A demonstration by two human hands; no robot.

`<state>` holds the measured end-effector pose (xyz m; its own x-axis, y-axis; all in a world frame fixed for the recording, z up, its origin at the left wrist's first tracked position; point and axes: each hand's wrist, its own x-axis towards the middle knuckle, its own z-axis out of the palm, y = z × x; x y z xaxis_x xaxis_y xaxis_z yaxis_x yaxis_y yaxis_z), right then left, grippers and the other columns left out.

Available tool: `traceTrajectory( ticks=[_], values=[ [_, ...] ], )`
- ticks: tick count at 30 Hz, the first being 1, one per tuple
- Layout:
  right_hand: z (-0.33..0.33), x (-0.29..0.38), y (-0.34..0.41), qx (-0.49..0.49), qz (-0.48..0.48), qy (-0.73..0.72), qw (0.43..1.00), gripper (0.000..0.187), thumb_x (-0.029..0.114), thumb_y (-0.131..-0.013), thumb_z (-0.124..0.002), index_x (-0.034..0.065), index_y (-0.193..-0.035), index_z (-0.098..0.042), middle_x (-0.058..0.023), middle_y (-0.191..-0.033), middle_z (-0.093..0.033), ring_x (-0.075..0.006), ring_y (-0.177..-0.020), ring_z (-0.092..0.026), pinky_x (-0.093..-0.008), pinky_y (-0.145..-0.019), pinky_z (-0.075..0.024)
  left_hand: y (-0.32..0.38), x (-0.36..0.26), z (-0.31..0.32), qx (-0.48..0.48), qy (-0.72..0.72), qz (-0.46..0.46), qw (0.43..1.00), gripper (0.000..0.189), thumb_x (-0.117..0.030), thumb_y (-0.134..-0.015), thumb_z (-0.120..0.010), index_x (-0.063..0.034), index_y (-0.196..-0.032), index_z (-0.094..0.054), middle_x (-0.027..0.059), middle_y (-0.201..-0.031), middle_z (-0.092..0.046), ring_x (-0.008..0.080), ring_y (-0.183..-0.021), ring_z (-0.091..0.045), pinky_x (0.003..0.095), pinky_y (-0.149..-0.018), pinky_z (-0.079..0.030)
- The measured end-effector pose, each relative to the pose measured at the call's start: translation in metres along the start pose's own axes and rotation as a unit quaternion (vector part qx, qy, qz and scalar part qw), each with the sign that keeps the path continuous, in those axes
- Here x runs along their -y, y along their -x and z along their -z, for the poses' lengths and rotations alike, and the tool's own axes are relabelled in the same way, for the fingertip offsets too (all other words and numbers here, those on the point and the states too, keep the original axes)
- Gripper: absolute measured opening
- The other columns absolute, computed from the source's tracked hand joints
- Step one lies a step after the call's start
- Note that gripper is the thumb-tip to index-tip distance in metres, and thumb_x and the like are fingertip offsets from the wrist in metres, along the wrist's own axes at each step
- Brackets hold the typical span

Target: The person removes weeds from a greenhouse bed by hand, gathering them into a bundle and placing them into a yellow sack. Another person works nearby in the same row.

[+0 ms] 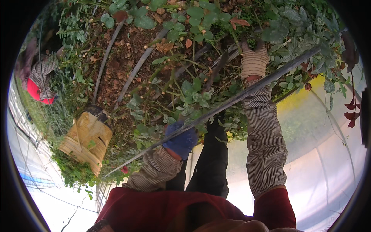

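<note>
My right hand (pixel 255 59), in a tan ribbed glove with dark fingers, reaches down into low green weeds (pixel 251 43) among the shrubs; its fingertips are partly hidden, so a grip cannot be told. Nearer my body, my left hand (pixel 182 143) wears a blue glove and sits low beside leafy stems, its fingers out of sight. A long grey pipe or taut line (pixel 220 109) crosses diagonally above the left glove and the right striped sleeve (pixel 265 139). Between the hands grow rose-like shrubs (pixel 191 92) with whitish-coated leaves and several cut stem ends.
A stained yellow plastic bucket (pixel 89 136) lies tilted at left, its mouth towards green cuttings (pixel 81 172). Grey irrigation tubes (pixel 136 69) run over brown, stony soil (pixel 116 66). Another person (pixel 43 75) in a checked garment bends among plants at far left. Whitish plastic sheeting (pixel 316 156) stands at right.
</note>
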<state>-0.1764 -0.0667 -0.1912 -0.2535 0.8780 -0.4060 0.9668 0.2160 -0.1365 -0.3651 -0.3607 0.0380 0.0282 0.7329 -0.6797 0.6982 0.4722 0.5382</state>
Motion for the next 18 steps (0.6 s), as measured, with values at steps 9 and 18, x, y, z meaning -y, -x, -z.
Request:
traceTrajectory(
  ticks=[9, 18],
  values=[
    [-0.030, -0.028, -0.083, -0.062, 0.170, -0.371, 0.911, 0.052, 0.018, -0.096, -0.071, 0.0089, -0.142, -0.050, -0.0133, -0.134, -0.059, -0.0259, -0.125, -0.056, -0.0408, -0.114, -0.0462, -0.005, -0.012, 0.018, -0.035, -0.119, -0.034, 0.992, 0.033, -0.036, -0.096, -0.057, -0.0069, -0.110, -0.065, 0.0074, -0.079, -0.064, 0.0241, -0.069, -0.063, 0.0367, -0.065, -0.055],
    [-0.015, -0.030, -0.097, -0.001, 0.174, -0.438, 0.882, 0.041, 0.022, -0.100, -0.063, 0.0045, -0.136, -0.054, -0.0142, -0.137, -0.057, -0.0273, -0.120, -0.058, -0.0420, -0.107, -0.0492, -0.001, -0.009, 0.012, -0.048, -0.175, -0.016, 0.983, 0.032, -0.034, -0.094, -0.058, -0.0036, -0.101, -0.067, 0.0121, -0.084, -0.067, 0.0288, -0.078, -0.068, 0.0392, -0.068, -0.056]
  ],
)
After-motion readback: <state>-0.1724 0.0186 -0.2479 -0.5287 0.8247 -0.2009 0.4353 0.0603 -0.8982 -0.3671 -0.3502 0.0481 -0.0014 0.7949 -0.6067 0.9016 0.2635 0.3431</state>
